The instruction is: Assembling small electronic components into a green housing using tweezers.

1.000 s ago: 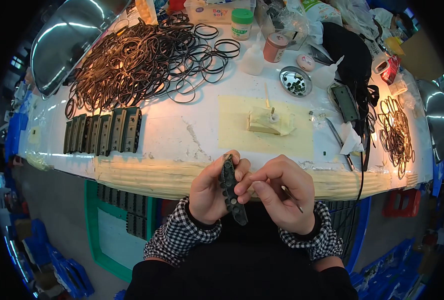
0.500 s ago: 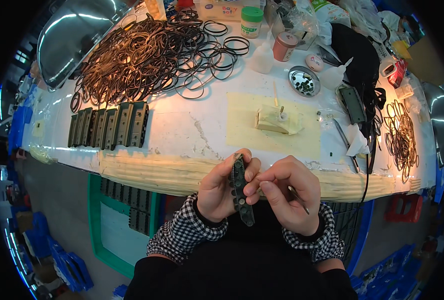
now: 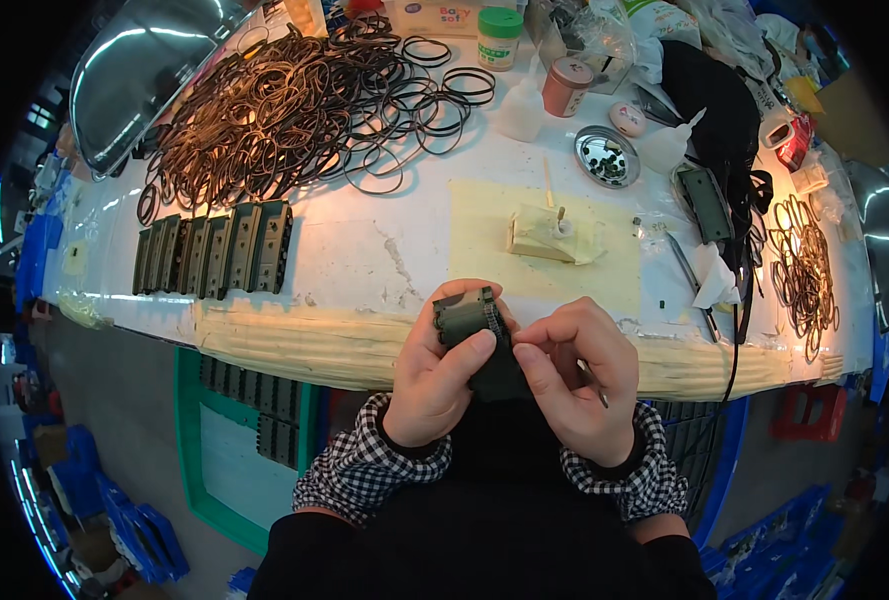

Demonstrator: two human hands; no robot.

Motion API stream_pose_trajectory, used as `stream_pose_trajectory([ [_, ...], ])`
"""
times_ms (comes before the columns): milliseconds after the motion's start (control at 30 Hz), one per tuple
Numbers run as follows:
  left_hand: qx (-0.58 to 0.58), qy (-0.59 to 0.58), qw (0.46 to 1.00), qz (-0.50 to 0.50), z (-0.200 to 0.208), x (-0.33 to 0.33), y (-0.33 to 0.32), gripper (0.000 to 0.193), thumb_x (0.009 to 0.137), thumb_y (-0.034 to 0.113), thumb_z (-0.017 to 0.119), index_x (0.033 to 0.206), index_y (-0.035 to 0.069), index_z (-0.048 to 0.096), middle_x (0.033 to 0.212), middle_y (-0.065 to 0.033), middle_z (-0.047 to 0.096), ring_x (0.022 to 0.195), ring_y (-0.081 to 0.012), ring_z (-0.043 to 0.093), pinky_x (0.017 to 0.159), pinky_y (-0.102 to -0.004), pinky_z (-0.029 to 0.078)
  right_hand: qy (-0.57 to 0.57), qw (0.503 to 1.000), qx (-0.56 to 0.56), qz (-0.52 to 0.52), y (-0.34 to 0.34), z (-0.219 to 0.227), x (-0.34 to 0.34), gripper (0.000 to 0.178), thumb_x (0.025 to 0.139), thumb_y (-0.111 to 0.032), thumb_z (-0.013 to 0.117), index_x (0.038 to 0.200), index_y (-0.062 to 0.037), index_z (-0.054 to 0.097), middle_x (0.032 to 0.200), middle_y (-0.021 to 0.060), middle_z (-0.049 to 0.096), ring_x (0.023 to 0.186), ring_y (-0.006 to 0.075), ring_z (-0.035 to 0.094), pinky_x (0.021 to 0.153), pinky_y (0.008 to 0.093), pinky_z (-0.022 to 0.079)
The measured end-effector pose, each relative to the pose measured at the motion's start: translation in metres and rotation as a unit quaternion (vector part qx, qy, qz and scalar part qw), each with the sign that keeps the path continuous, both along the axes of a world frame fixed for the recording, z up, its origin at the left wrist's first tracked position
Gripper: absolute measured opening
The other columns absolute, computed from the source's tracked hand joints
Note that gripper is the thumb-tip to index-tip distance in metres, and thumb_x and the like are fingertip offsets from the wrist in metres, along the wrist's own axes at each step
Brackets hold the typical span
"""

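Observation:
My left hand (image 3: 429,390) is closed around a dark green model tank chassis (image 3: 461,318), its thumb lying across the toothed track edge. The chassis is turned so its broad flat face shows. Just to the right, my right hand (image 3: 589,375) has thumb and forefinger pinched together beside the chassis. Whether those fingertips hold a small part cannot be made out. A thin metal tool (image 3: 601,394) is tucked in the same hand, one end poking out under the curled fingers.
Several similar green chassis (image 3: 229,250) stand in a row on the table, below a heap of dark rubber loops (image 3: 264,120). A steel dish (image 3: 606,158) holds small green parts. A tape-covered block (image 3: 544,240) sits on yellow paper. A green crate (image 3: 192,440) lies below.
My left hand has turned the chassis from its wheeled side to its broad face and shifted its thumb over the track. My right hand stays pinched close beside it.

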State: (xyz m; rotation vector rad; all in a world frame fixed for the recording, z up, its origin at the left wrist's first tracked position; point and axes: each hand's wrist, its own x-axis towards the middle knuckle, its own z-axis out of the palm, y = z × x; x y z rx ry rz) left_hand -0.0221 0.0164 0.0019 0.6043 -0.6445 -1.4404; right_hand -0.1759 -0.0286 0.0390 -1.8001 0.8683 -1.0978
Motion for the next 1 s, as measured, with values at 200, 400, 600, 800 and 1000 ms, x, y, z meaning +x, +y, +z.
stream_pose_trajectory([
  [200,-0.015,-0.067,0.997,0.026,-0.001,-0.004,0.002,0.040,0.094,0.003,0.055,0.132,0.002,0.040,0.111,-0.0083,0.057,0.104,-0.0123,0.055,0.095,-0.0290,0.044,0.025,0.999,0.044,-0.001,0.001,0.002,0.001,0.011,0.079,-0.002,0.072,0.088,-0.0036,0.066,0.078,0.0013,0.058,0.050,0.0054,0.038,0.046,0.0220,0.031],
  [400,-0.017,-0.117,0.992,0.053,0.001,-0.007,0.004,0.040,0.094,0.002,0.055,0.130,0.002,0.040,0.110,-0.0075,0.057,0.102,-0.0112,0.055,0.092,-0.0270,0.046,0.035,0.997,0.064,0.008,-0.001,0.002,0.002,0.012,0.078,-0.002,0.071,0.086,-0.0034,0.063,0.078,0.0018,0.057,0.051,0.0056,0.043,0.046,0.0220,0.033],
  [600,-0.030,-0.130,0.989,0.058,0.000,-0.007,0.005,0.039,0.094,0.002,0.054,0.130,0.001,0.039,0.111,-0.0080,0.056,0.102,-0.0111,0.055,0.091,-0.0268,0.046,0.058,0.998,0.008,0.021,-0.001,0.003,0.005,0.014,0.078,0.002,0.070,0.086,-0.0027,0.060,0.080,0.0055,0.056,0.058,0.0122,0.056,0.048,0.0250,0.042],
  [800,-0.017,-0.130,0.990,0.053,0.001,-0.009,0.005,0.039,0.095,0.006,0.049,0.131,-0.003,0.035,0.113,-0.0143,0.055,0.099,-0.0167,0.057,0.090,-0.0307,0.048,0.078,0.988,-0.130,-0.011,0.000,-0.003,0.010,0.014,0.078,0.003,0.070,0.086,-0.0009,0.059,0.080,0.0081,0.056,0.059,0.0181,0.059,0.049,0.0288,0.049],
  [1000,-0.019,-0.128,0.991,0.037,-0.002,-0.007,0.005,0.042,0.095,0.010,0.051,0.131,-0.003,0.036,0.113,-0.0151,0.055,0.100,-0.0179,0.057,0.089,-0.0310,0.048,0.067,0.994,-0.083,-0.010,0.002,0.002,0.009,0.014,0.078,0.003,0.070,0.086,-0.0006,0.059,0.080,0.0079,0.056,0.059,0.0171,0.059,0.048,0.0278,0.047],
])
